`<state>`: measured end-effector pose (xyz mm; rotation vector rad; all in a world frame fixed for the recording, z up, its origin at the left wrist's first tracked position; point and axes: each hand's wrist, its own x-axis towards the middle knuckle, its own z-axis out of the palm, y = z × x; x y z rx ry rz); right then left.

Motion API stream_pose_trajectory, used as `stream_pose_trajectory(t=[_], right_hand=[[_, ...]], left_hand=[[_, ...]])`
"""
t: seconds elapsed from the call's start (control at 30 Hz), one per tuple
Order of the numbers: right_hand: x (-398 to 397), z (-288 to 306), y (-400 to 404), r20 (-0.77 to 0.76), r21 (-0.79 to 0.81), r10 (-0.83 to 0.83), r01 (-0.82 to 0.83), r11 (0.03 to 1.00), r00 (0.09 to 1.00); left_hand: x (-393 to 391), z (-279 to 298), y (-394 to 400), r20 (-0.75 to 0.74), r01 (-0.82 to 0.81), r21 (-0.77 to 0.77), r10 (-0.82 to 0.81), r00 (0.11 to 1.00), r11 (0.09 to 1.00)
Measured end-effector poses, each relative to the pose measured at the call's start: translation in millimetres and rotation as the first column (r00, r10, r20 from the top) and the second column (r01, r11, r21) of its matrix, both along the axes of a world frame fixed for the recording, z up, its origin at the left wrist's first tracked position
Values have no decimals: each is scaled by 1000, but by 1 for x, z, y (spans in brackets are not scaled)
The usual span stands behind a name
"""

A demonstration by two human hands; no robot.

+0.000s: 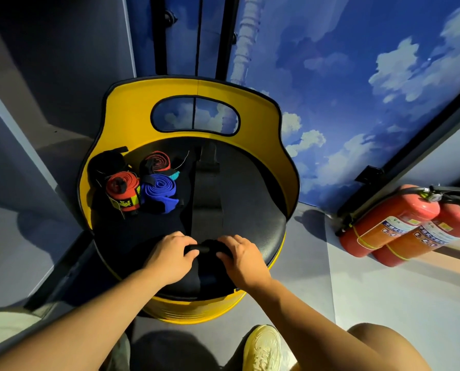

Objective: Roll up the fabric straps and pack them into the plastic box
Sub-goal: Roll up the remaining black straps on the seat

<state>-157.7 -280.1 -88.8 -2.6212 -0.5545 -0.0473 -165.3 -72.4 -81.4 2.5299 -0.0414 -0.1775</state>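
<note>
— Surface? 
— Black round seat pad of a yellow barrel chair, tucked into a corner. 
— Around it? 
— Grey wall on the left, blue cloud mural on the right, two red fire extinguishers lying on the grey floor. 
— Straps? 
— Rolled ones clustered at the pad's left rear: red roll, blue roll, red-and-black roll, black roll. Black strap stretched up the middle, its near end a roll. 
— Hands? 
— Left hand and right hand at the near edge, fingers curled, pinching that roll from either side.
</note>
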Motion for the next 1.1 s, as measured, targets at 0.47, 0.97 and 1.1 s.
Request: stream_pose_trajectory(t=[0.47, 0.97, 1.1], right_hand=[[25, -4, 12, 85, 62, -137, 132, 989, 987], [13, 7, 1, -121, -76, -21, 11, 997, 992], [9, 12, -1, -198, -107, -24, 2, 994, 980]], left_hand=[[22, -2, -9, 172, -186, -109, 203, 964, 977], [6, -1, -2, 40, -38, -46, 40, 998, 998], [1, 1, -4, -30, -120, -116, 117, 993, 986]])
